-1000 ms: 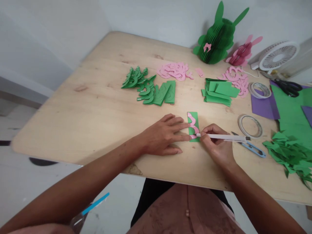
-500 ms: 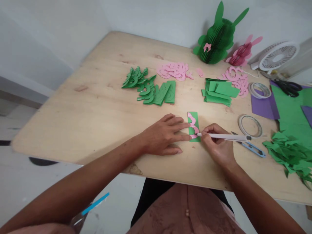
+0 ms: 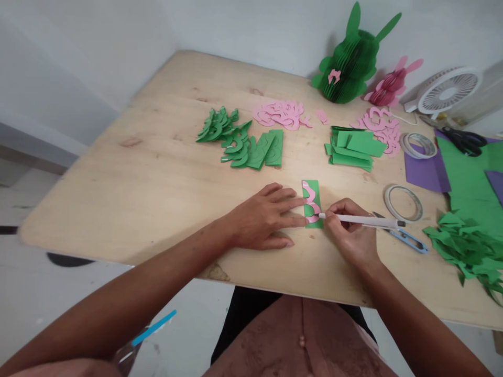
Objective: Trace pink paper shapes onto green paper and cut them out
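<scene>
On the wooden table lies a small green paper strip with a wavy pink paper cutout on top of it. My left hand rests flat with fingers spread, two fingertips pressing on the cutout's left side. A white pen is pinched in my right hand, its tip touching or very close to the cutout's lower right edge. Just beyond the right hand are light blue thread snips, partly behind the pen, and a roll of tape.
Green cutouts, pink cutouts and stacked green strips lie farther back. Green scraps, black scissors and another tape roll are at the right. Paper rabbits and a white fan stand along the wall.
The pen tip has shifted very slightly upward along the cutout's edge. My left hand and the papers stay where they were.
</scene>
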`<move>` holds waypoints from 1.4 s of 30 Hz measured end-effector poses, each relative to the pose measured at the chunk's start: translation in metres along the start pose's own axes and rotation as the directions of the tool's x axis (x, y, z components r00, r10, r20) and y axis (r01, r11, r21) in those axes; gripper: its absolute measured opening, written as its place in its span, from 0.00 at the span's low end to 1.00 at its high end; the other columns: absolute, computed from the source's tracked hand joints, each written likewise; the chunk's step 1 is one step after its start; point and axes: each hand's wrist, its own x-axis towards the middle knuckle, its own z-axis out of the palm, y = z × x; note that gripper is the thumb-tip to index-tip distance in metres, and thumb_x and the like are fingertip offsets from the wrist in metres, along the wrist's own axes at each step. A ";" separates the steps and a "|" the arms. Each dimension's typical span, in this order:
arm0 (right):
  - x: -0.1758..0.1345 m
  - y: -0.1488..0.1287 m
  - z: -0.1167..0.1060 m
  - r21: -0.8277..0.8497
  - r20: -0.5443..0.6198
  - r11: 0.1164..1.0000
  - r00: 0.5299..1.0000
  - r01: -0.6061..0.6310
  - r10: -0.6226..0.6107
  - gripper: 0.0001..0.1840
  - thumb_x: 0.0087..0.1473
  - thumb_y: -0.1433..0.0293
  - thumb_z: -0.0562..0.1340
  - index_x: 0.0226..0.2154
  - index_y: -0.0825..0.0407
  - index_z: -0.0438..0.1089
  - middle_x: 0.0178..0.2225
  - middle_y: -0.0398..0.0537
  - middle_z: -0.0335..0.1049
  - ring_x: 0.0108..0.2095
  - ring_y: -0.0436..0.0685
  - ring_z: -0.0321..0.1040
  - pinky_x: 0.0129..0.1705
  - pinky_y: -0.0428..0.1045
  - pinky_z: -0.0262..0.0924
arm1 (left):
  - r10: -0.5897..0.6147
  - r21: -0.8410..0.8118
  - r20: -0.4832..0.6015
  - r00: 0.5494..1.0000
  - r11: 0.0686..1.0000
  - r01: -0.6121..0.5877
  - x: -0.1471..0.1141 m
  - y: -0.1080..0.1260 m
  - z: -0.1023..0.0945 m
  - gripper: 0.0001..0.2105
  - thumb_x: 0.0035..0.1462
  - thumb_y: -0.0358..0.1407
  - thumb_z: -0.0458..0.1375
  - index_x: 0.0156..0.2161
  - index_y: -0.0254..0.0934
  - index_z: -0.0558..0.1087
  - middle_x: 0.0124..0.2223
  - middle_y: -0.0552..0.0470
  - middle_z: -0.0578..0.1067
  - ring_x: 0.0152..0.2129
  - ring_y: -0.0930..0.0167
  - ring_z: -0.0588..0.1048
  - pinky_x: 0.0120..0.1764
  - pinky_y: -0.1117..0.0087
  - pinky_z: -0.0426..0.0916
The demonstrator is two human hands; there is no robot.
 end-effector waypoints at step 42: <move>-0.002 0.001 0.004 -0.025 -0.013 0.999 0.999 0.045 -0.045 0.03 0.50 0.69 0.60 0.26 0.51 0.67 0.20 0.41 0.68 0.19 0.49 0.61 0.20 0.44 0.56 | 0.007 0.006 -0.004 1.000 1.000 -0.007 0.001 0.000 -0.002 0.21 0.59 0.46 0.53 0.57 0.47 0.66 0.63 0.47 0.62 0.56 0.58 0.60 0.56 0.52 0.52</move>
